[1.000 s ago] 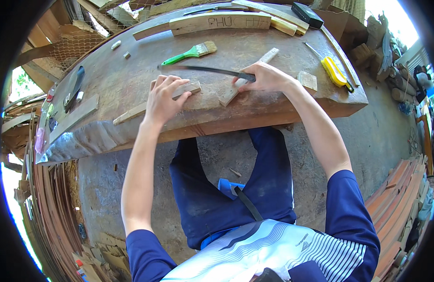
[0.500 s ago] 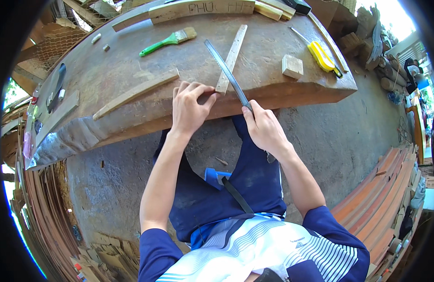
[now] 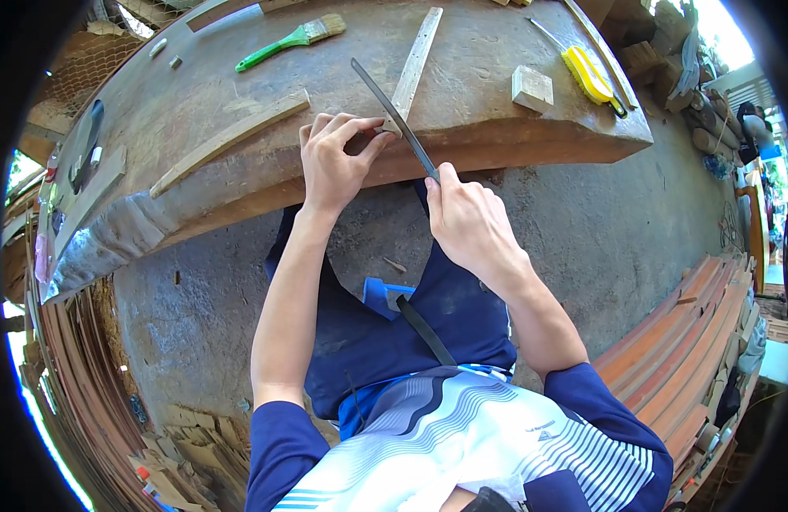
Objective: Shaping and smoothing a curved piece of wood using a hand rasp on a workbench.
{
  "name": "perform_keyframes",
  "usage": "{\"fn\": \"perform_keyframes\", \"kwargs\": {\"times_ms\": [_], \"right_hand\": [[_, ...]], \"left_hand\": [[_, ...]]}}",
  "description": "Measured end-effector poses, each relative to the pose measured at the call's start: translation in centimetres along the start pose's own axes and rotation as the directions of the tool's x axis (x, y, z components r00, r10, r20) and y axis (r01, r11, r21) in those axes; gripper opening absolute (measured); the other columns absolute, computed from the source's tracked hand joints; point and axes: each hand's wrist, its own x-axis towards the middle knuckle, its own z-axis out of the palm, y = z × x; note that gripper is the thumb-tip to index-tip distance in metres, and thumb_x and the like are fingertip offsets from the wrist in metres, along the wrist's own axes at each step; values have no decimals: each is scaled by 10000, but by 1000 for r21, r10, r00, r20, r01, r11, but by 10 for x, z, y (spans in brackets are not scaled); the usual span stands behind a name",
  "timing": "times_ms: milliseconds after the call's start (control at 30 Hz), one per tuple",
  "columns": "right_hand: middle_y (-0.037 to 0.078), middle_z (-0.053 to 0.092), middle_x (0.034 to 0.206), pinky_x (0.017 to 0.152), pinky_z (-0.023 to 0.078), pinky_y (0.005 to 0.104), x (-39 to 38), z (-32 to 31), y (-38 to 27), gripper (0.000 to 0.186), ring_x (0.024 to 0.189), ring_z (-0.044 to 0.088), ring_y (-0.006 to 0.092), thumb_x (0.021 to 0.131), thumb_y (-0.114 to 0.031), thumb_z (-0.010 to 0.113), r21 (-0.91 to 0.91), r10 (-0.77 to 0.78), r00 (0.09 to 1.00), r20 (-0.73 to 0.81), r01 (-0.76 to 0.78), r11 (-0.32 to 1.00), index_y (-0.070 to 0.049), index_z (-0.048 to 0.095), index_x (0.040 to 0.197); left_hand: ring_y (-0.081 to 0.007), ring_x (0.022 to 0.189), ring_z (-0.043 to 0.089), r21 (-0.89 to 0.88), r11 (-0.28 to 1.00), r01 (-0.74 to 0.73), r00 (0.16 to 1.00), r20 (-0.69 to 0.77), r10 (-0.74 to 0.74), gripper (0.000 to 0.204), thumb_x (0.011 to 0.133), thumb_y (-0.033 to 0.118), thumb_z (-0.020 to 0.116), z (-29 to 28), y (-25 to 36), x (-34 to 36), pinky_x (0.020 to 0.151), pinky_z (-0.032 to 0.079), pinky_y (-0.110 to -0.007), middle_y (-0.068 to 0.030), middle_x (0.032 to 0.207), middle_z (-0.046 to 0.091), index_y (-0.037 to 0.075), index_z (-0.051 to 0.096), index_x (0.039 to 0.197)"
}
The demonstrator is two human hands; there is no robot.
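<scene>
Pinning thin wood strip (image 3: 413,68) flat at frame's upper middle, left hand (image 3: 332,162) pressed fingers on its near end to steady it. Right hand (image 3: 467,224) closed tight around long dark file (image 3: 394,115), slanted across strip.

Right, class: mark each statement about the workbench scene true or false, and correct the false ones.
1. The right hand holds a long dark file. True.
2. The left hand presses a wooden strip at the bench edge. True.
3. The green-handled brush is in the left hand. False: it lies loose on the bench.
4. The wood block sits on the floor. False: it is on the bench.
</scene>
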Motion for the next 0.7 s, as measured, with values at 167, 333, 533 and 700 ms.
{"fn": "perform_keyframes", "kwargs": {"times_ms": [167, 333, 533, 700], "right_hand": [[258, 654, 634, 573, 543, 536, -2, 3, -1, 297, 592, 675, 449, 1101, -215, 466, -36, 14, 1000, -12, -15, 999, 26, 548, 949], [255, 653, 630, 561, 541, 528, -1, 4, -4, 298, 579, 672, 444, 1100, -214, 467, -30, 25, 1000, -6, -25, 999, 30, 551, 952], [254, 656, 634, 559, 549, 521, -4, 2, -6, 297, 582, 677, 439, 1100, -217, 470, -10, 48, 999, 2, -48, 999, 25, 552, 949], [249, 665, 633, 561, 560, 514, -6, 6, -3, 287, 595, 692, 435, 1094, -213, 479, -43, 28, 1000, -12, -28, 999, 20, 559, 946]], "left_hand": [[-171, 922, 657, -65, 998, -24, 999, -31, 22, 230, 825, 292, 875, 1, -4, -3, 871, 428, -348, 49, 949, 761, 169, 824, 1012], [-163, 910, 669, -53, 990, -132, 987, -102, 126, 212, 824, 267, 875, 4, -10, -5, 847, 436, -340, 54, 1004, 774, 168, 812, 1001], [-146, 845, 649, -8, 987, -162, 980, -117, 160, 208, 817, 282, 880, 7, -10, -4, 827, 427, -329, 65, 952, 797, 184, 815, 988], [-136, 824, 638, 10, 989, -149, 984, -99, 149, 194, 826, 285, 875, 7, -10, -8, 813, 423, -328, 71, 951, 803, 190, 815, 984]]}}
